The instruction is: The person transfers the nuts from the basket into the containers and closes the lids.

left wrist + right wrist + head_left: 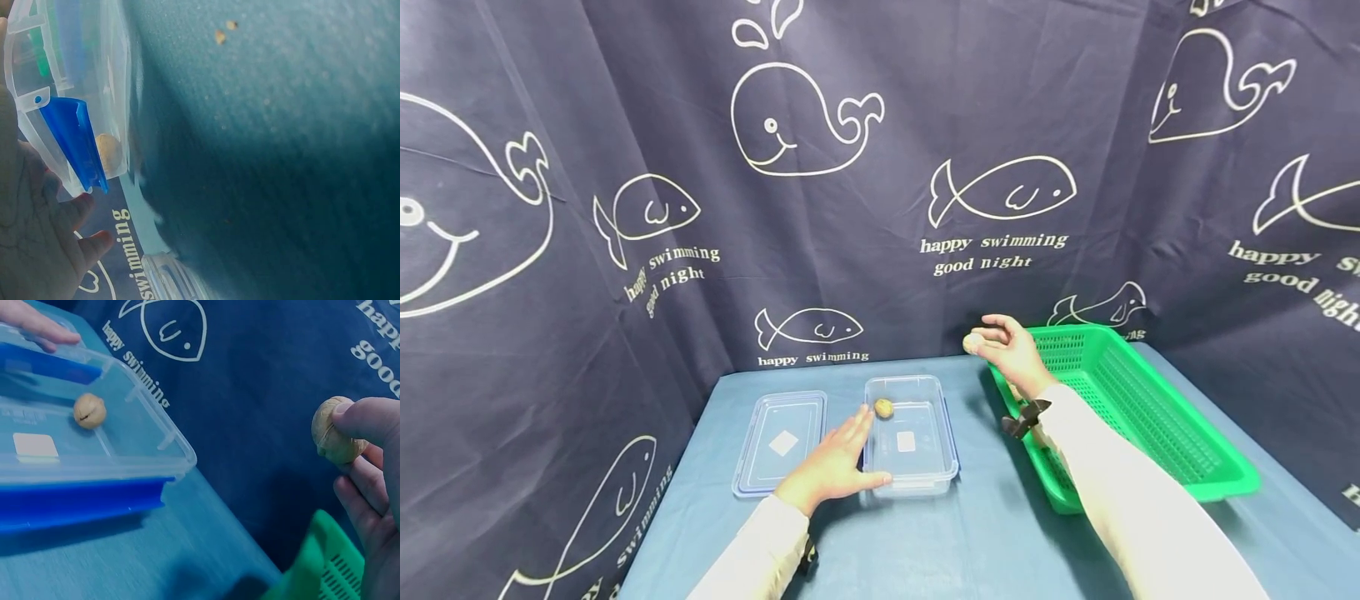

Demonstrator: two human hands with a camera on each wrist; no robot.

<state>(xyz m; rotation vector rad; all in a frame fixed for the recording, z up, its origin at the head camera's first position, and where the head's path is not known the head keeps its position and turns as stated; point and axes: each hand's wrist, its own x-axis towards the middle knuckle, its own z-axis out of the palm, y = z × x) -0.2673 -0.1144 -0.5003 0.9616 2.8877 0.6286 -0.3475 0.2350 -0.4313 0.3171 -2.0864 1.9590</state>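
A walnut is pinched between the thumb and fingers of my right hand, which is raised beside the left rim of a green basket. Another walnut lies in the far left corner of a clear plastic container with blue side clips. Along that container's left side rests my left hand, fingers extended and thumb toward its near edge. In the left wrist view, the fingertips show near the box's blue clip.
Left of the container lies its clear lid with a white label, flat on the blue table. Small crumbs dot the cloth. A dark curtain with whale and fish drawings hangs behind and at both sides.
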